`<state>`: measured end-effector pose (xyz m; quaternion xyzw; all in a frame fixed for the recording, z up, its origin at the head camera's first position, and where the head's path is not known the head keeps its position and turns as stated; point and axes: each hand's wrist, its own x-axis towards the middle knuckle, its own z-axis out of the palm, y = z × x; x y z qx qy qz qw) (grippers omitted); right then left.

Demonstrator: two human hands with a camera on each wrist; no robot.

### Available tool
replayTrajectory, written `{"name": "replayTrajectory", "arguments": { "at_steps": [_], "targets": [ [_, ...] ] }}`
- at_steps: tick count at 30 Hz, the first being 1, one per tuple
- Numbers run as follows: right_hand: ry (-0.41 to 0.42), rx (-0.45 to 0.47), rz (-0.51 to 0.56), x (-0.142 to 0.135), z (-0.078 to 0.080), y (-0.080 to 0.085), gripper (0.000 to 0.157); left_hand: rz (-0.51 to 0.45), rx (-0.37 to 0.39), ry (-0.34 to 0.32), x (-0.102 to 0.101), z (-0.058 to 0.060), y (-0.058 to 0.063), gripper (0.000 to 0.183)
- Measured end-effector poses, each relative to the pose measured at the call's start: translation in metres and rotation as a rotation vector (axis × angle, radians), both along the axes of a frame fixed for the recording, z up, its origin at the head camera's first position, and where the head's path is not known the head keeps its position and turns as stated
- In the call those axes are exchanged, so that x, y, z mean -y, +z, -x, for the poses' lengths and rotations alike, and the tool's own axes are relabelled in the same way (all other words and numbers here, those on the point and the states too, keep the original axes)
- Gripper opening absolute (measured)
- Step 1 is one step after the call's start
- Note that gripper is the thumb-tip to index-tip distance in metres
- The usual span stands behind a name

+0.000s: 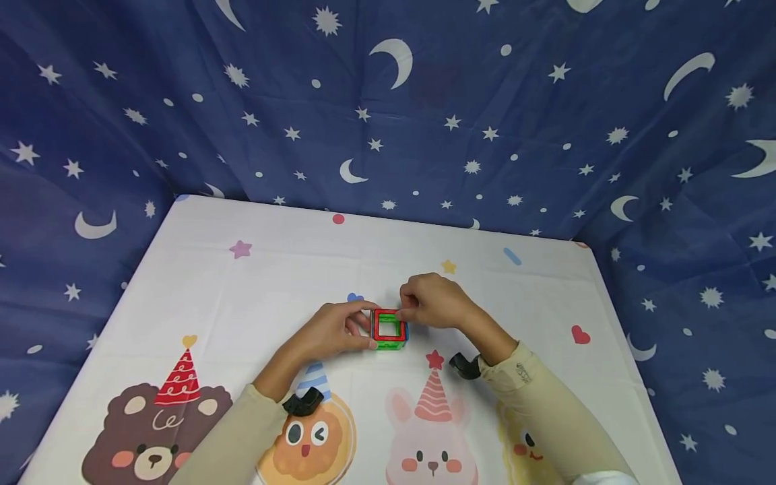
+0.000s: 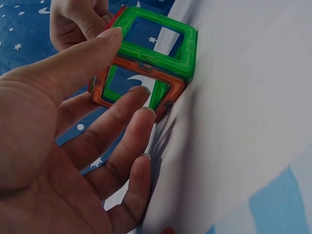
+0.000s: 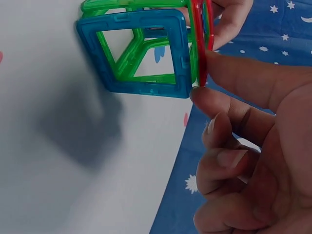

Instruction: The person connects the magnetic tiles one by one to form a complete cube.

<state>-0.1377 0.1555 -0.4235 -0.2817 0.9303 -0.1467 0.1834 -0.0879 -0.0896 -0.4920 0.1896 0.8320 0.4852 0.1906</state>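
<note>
A cube of magnetic tiles (image 1: 389,338), made of open square frames, sits near the middle of the table between both hands. Its upper face is a red tile (image 3: 198,39); a blue tile (image 3: 146,88) forms the side by my right hand, while a green tile (image 2: 146,54) and an orange tile (image 2: 179,88) show in the left wrist view. My left hand (image 1: 330,330) holds the cube from the left, thumb on the green face's edge. With thumb and index finger, my right hand (image 1: 435,301) pinches the red tile at its far right corner, other fingers curled.
The white tablecloth (image 1: 291,269) carries printed shapes and party animals, such as a bear (image 1: 151,431) and a rabbit (image 1: 432,444). Dark blue star-and-moon curtains (image 1: 424,168) enclose the table's back and sides. A black wrist strap (image 1: 303,402) is on the left sleeve.
</note>
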Motion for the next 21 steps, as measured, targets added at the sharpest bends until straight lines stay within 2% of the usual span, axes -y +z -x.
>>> {"name": "replayTrajectory", "arguments": {
  "at_steps": [4, 12, 21],
  "targets": [
    [-0.006, -0.029, -0.046, 0.006, 0.000, -0.001, 0.030, -0.004, 0.004, 0.003, 0.001, 0.000, 0.000, 0.062],
    [0.025, -0.131, -0.091, 0.017, -0.005, -0.005, 0.011, -0.010, -0.003, -0.006, 0.000, 0.000, 0.002, 0.062],
    [0.077, -0.244, -0.162, 0.028, -0.008, -0.008, 0.015, -0.009, -0.023, -0.004, 0.000, 0.001, 0.002, 0.063]
  ]
}}
